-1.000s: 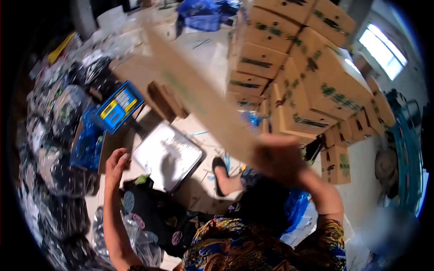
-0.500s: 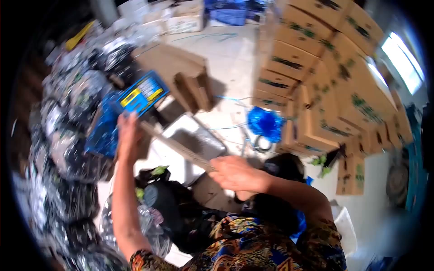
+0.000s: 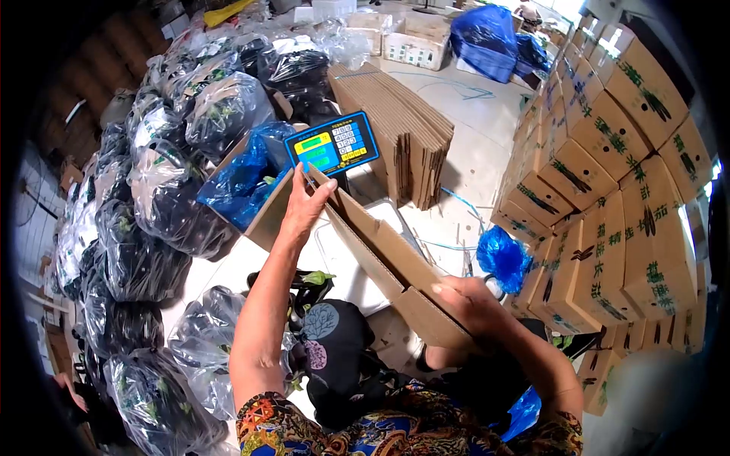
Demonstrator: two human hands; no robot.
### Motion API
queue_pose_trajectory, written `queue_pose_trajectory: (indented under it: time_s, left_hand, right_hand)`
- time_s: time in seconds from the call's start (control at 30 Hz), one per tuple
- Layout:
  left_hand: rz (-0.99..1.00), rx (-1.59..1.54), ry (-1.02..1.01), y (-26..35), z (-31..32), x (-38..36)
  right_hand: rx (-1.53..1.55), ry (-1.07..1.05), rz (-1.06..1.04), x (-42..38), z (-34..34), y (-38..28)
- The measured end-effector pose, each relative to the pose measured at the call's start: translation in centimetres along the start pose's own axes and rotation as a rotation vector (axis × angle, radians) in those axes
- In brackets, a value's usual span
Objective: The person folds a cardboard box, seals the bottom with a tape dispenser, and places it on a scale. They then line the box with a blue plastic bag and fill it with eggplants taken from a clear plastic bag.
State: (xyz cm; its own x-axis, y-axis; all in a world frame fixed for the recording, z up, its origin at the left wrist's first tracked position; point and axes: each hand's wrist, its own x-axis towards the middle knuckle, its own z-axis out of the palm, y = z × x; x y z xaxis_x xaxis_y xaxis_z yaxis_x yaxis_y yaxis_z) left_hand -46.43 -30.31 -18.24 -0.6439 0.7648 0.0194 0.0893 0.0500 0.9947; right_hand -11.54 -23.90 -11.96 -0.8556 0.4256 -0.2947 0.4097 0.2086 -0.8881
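Between my hands is a partly unfolded cardboard box, with a narrow gap between its long panels. My left hand pinches its far end, just below a blue scale display with a keypad. Around the near right edge, my right hand is closed, thumb on top. Below the cardboard, a white scale platform is partly covered. Left of my left hand stands an open carton lined with a blue plastic bag; its contents are mostly hidden.
Clear bags of dark produce pile up on the left. Flattened cardboard stands beyond the scale. Printed cartons are stacked high on the right, near a crumpled blue bag. A dark bag with printed patches lies close to me.
The cardboard, seen as a narrow strip before, now shows its panels spread apart. My right hand has shifted right and down in view. The camera view has also moved, and the picture is sharper.
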Motion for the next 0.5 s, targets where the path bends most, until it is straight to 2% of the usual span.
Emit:
queue_pose_trajectory:
  time_s: [0.07,0.1,0.13,0.17,0.2,0.27,0.3,0.4,0.47,0.5]
  left_hand:
    - [-0.022,-0.036,-0.005,1.0,-0.3,-0.8]
    - [-0.037,-0.034,-0.035,1.6,-0.7,-0.9]
    - [-0.056,-0.032,-0.062,2.5,-0.9,-1.4]
    - [0.028,0.003,0.01,3.4,-0.7,-2.3]
    - [0.101,0.069,-0.026,1.7,-1.4,-1.6]
    - [0.157,0.095,-0.142,2.7,-1.0,-2.5]
    - [0.172,0.271,-0.086,5.2,-0.2,-3.7]
    - [0.017,0.53,-0.145,5.7,-1.8,-2.5]
    - [0.138,0.689,-0.237,4.7,-2.6,-2.2]
    - [0.096,0.653,-0.312,4.6,-2.6,-2.6]
  right_hand:
    - [-0.47,0.166,-0.169,0.4,-0.2,0.0]
    - [-0.743,0.315,-0.481,1.0,-0.4,1.1]
    - [-0.71,0.359,-0.429,1.9,-1.0,1.7]
    - [-0.673,0.398,-0.376,3.1,-2.0,1.7]
    - [-0.62,0.41,-0.115,4.6,-3.3,1.3]
    - [-0.713,0.563,-0.279,7.1,-5.3,1.0]
    - [-0.702,0.592,-0.214,7.9,-5.3,-0.4]
    - [-0.741,0.54,-0.21,11.0,-5.3,-0.3]
    - [-0.813,0.472,-0.194,12.8,-4.5,0.1]
    - [-0.835,0.453,-0.203,13.4,-3.8,-0.2]
